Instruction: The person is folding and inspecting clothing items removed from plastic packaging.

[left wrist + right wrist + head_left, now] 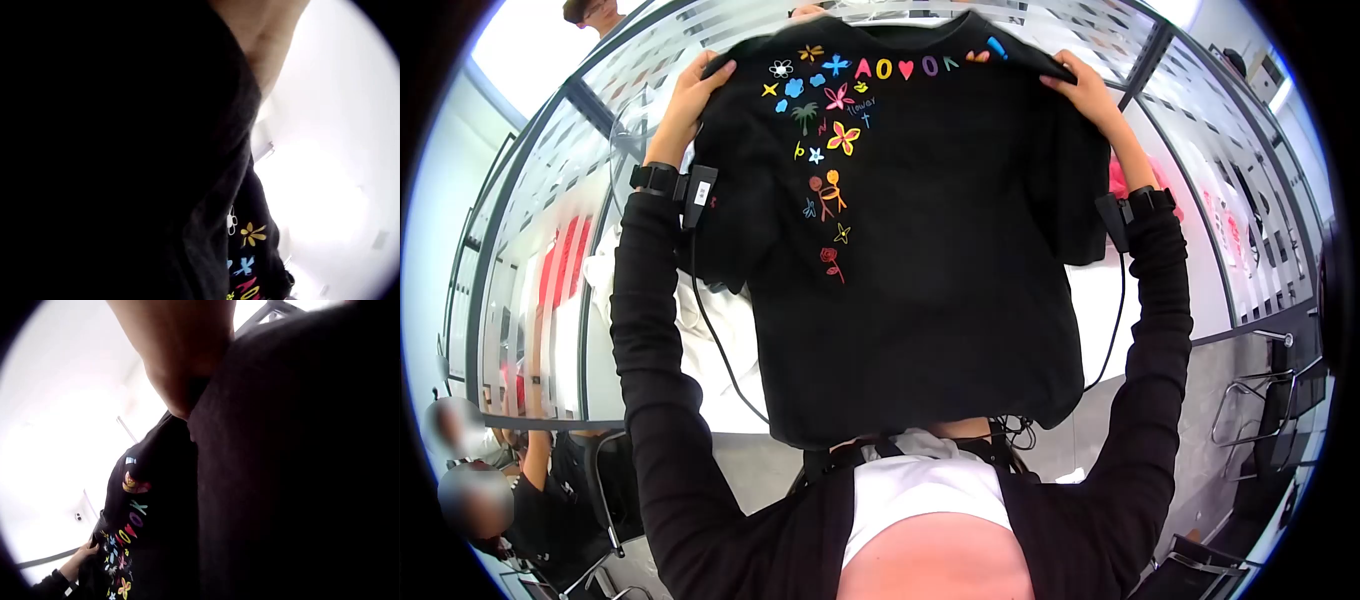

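Note:
A black T-shirt (940,220) hangs spread out between my two hands, its front facing me. Colourful drawings of flowers, stars, letters and small figures run along its neckline and down one side. My left hand (697,92) pinches the shoulder at the left, thumb on the front of the cloth. At the opposite shoulder my right hand (1087,92) grips the fabric the same way. Dark cloth fills much of the left wrist view, with the left hand (265,37) at its top edge. In the right wrist view the right hand (181,356) holds the shoulder seam.
Behind the shirt stands a white table (730,390) with pale cloth (710,320) on it. Clear partition panels with dark frames rise around it. Other people sit at the lower left and stand at the top left. Chairs (1265,405) stand at the right.

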